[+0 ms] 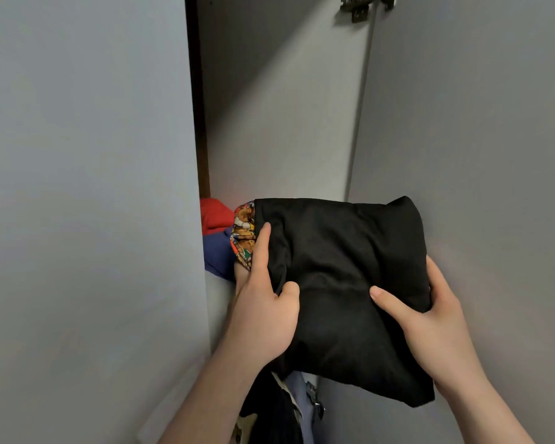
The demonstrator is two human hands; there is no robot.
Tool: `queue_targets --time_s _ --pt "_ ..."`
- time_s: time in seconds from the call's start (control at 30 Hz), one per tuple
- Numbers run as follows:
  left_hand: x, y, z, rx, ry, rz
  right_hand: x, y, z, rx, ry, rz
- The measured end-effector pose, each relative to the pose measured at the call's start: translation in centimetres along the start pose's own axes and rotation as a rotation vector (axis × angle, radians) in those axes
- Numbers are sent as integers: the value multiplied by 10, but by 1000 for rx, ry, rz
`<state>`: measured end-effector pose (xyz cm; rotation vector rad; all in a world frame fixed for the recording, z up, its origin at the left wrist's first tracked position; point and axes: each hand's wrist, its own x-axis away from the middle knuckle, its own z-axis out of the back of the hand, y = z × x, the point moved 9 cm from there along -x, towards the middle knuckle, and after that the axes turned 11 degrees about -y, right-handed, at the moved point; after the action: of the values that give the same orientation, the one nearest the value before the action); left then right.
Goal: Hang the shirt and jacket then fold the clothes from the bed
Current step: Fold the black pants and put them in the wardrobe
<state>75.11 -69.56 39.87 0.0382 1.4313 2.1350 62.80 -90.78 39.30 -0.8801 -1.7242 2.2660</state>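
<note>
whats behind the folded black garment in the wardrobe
Behind the black garment, a patterned cloth, a red one and a blue one show; the rest is covered.

The folded garment (340, 283) is plain black, with no print showing on its upper face. Just left of it, a patterned cloth (243, 237) shows orange, brown, white and touches of blue in a busy print that seems to include teddy bears. Behind that lies a red cloth (215, 216), and below the red one a deep blue cloth (218, 254). The wardrobe doors (87, 187) are pale grey, and the hinge (364, 6) is dark metal.
</note>
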Motion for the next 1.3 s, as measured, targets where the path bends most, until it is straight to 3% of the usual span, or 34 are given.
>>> queue_targets --time_s 0.27,0.53,0.87,0.97,1.07,1.2,1.3 --pt "-10 -12 23 -213 214 181 -89 19 -47 -146 -250 -24" --pt "-1 0 54 -177 502 73 -150 12 -113 -312 -531 -68" --pt "8 45 65 -478 754 -15 -195 10 -206 -389 -782 -91" --pt "8 34 57 -731 713 95 -184 24 -240 -239 -871 -149" --pt "0 2 39 -940 505 224 -178 40 -265 -121 -850 -162" --pt "3 -40 11 -1025 255 343 -182 60 -285 -96 -844 -230" --pt "-1 -53 7 -1039 269 359 -181 60 -295 -42 -964 -224"
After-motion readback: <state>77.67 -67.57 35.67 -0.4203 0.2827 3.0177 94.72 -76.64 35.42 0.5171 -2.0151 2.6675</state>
